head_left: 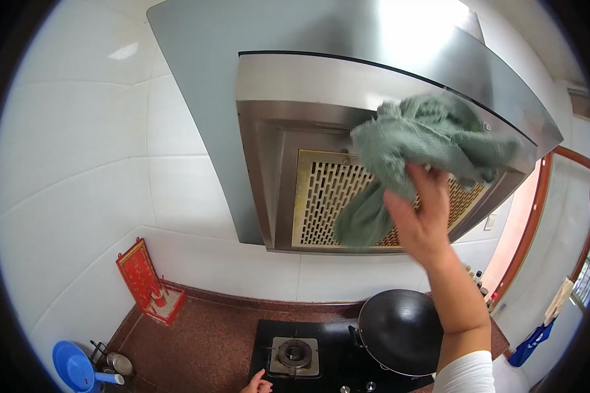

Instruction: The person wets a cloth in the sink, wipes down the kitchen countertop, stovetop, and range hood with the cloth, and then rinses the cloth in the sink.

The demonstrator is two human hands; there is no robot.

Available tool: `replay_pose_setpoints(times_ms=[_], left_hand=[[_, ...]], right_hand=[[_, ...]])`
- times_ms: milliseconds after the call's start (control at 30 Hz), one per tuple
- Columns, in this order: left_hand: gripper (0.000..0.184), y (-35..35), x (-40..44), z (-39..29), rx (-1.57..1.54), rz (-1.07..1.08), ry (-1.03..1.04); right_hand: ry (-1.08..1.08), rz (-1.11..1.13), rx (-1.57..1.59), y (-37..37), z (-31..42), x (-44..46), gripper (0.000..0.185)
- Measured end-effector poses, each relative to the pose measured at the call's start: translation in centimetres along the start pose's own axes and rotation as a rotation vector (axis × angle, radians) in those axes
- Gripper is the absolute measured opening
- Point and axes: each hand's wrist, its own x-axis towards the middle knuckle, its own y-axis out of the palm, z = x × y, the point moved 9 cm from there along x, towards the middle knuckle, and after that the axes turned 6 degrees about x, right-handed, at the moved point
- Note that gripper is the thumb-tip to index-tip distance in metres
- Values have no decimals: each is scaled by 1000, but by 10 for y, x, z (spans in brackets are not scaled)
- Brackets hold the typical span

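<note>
Raised in front of the range hood (301, 78), my right hand (426, 213) grips a crumpled green cloth (416, 134). The cloth lies over the hood's front lower edge and hides part of the perforated filter (331, 196). Motion blurs the cloth a little. Low in the view, my left hand (259, 384) is near the front edge of the black gas stove (334, 331); only some curled fingers show, and whether they hold anything is hidden.
A black wok (400, 331) sits on the stove's right side, beside a bare burner (295, 354). On the brown counter (203, 340) stands a red stand (141, 275). A blue ladle (75, 368) is at the lower left. Bottles (478, 278) stand behind my right arm.
</note>
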Motion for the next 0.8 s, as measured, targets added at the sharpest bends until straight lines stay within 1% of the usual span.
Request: replay_pose_setpoints(times_ms=[33, 67, 100, 200, 233, 267, 300, 333, 367, 400, 433, 467, 500, 567, 633, 667, 733, 767, 800], left_hand=[[50, -1, -1, 2, -4, -1, 1], [50, -3, -1, 4, 16, -5, -7], [50, -5, -2, 6, 36, -9, -17], [50, -14, -5, 2, 109, -36, -13], [50, -15, -7, 4, 106, -38, -11], [50, -17, -8, 10, 100, -53, -31], [50, -19, -7, 13, 97, -66, -50], [50, -19, -5, 11, 102, -63, -48], [50, -18, -6, 10, 119, -33, -74], [49, -17, -7, 10, 138, -4, -101], [49, -16, -8, 10, 147, 2, -106], [49, -15, -6, 0, 202, -26, 1], [48, -14, -4, -11, 254, -57, 112], [48, -16, -4, -20, 275, -72, 147], [47, -22, -6, -34, 181, -91, 77], [47, -28, -10, -49, 180, -101, 75], [47, -42, -20, -64, 138, -146, -23], [47, -47, -20, -42, 126, -163, -24], [48, -56, -20, -6, 124, -213, 23]], right_hand=[[10, 43, -25, 0, -1, 16, 43], [-106, -14, -272, -3, -3, 26, 36], [-135, -71, -372, -3, -10, 35, 38], [-143, -205, -497, 12, -28, 59, 45], [-170, -230, -596, 25, -26, 64, 54], [-189, -220, -554, 35, -21, 71, 66], [-162, -177, -539, 49, -17, 78, 68], [-195, -164, -596, 68, -7, 86, 61], [-196, -82, -616, 88, 3, 93, 49], [-237, -44, -536, 106, 16, 101, 39], [-307, -89, -515, 122, 30, 107, 31], [-385, -153, -479, 136, 41, 111, 31], [-417, -180, -448, 145, 49, 114, 31], [-421, -142, -430, 147, 50, 114, 35], [-477, -88, -413, 131, 44, 103, 41], [-451, -16, -418, 118, 37, 95, 44], [-407, 18, -513, 85, 10, 73, 46], [-350, 41, -592, 66, -9, 60, 49], [-304, 15, -677, 46, -22, 50, 48]])
